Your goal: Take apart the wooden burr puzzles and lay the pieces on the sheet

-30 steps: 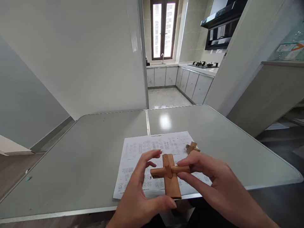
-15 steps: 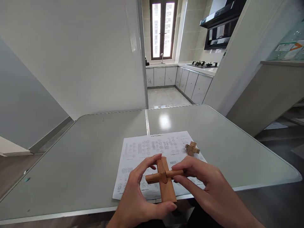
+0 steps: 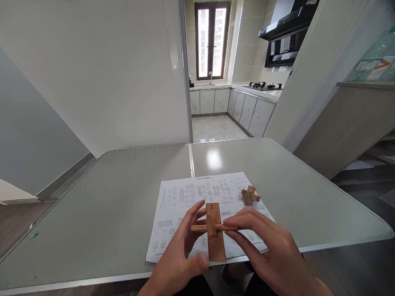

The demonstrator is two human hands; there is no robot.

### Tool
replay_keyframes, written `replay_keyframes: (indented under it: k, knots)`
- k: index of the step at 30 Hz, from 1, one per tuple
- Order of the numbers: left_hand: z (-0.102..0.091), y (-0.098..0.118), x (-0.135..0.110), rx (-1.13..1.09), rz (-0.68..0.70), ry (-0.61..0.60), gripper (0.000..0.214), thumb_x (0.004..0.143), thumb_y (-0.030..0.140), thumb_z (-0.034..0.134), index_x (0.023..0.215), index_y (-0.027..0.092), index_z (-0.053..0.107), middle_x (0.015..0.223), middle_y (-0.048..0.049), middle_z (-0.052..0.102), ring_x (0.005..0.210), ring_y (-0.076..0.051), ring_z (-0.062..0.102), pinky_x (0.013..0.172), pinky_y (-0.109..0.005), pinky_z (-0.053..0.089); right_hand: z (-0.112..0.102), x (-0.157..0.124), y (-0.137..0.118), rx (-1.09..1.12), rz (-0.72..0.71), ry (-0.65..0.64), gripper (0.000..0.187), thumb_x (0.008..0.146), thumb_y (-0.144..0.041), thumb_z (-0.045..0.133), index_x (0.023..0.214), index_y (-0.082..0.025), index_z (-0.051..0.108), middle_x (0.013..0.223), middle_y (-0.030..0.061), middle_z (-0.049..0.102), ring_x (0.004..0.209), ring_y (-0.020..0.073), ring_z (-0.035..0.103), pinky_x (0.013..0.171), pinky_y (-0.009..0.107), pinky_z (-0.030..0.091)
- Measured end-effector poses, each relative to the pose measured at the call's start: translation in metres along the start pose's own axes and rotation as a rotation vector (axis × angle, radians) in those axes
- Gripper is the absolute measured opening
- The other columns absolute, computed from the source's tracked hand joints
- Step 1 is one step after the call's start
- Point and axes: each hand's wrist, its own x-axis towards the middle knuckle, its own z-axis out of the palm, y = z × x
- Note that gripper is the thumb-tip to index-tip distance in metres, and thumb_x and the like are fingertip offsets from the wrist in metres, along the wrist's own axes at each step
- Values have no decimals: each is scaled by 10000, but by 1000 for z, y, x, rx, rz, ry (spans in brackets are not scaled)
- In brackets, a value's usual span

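A wooden interlocking puzzle (image 3: 216,246), a wide flat bar crossed by a thin round-ended bar, is held up over the near edge of the printed sheet (image 3: 173,193). Thumb and fingers of my right hand (image 3: 268,242) pinch the crossbar's right end. My left hand (image 3: 179,246) is curved around the left side, its thumb and fingers spread and standing off the wide bar. A second wooden puzzle (image 3: 249,195), a small burr-shaped knot of bars, rests on the sheet's right edge beyond my right hand.
The sheet lies on a pale grey table (image 3: 92,213) with a seam (image 3: 191,160) down its middle. A small green bit (image 3: 33,235) is near the left edge. Past the table are a white wall and a kitchen doorway. A large clear plastic bottle (image 3: 375,61) stands at right.
My left thumb and fingers have come away from the wide bar's ends. The puzzle has tilted so its broad face shows differently, while my right hand keeps its pinch.
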Motion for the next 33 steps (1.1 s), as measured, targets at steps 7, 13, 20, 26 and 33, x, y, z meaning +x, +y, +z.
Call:
replay_keyframes:
  k: [7,13,20,26,33]
  knots:
    - [0,11,1,-91,-117,-54,964,738,781,727,1513,278,453,1480,-171,547,1354,-428,507,1107,-609,412,3,1,-2,-68,-227,-3,281,977,-28,546,1174,-200,649,957,66,738,941,177,751,809,245,647]
    - [7,13,3,-75,-111,-1,894,717,742,770,1439,273,527,1408,-152,606,1295,-414,559,1070,-559,463,2,-3,-3,-106,-238,-22,265,992,-38,525,1162,-192,657,963,67,743,883,171,754,767,252,653]
    - [6,8,1,-51,-86,-13,885,736,737,761,1449,292,484,1402,-156,603,1255,-401,588,1037,-527,493,4,-5,1,-96,-238,-18,264,985,-35,535,1157,-191,661,975,60,743,885,171,754,792,256,652]
    - [3,10,-5,108,-48,-31,1108,664,732,829,1562,366,294,1540,-122,450,1390,-400,450,1167,-548,363,4,-8,4,-36,-182,-17,248,982,-33,556,1144,-201,639,960,48,733,849,157,744,731,230,628]
    - [0,7,-5,325,9,41,1132,593,556,946,1543,379,357,1595,-88,400,1442,-422,373,1186,-563,337,4,-6,3,45,-11,-22,145,983,-112,590,1052,-228,644,886,13,716,796,151,724,680,218,592]
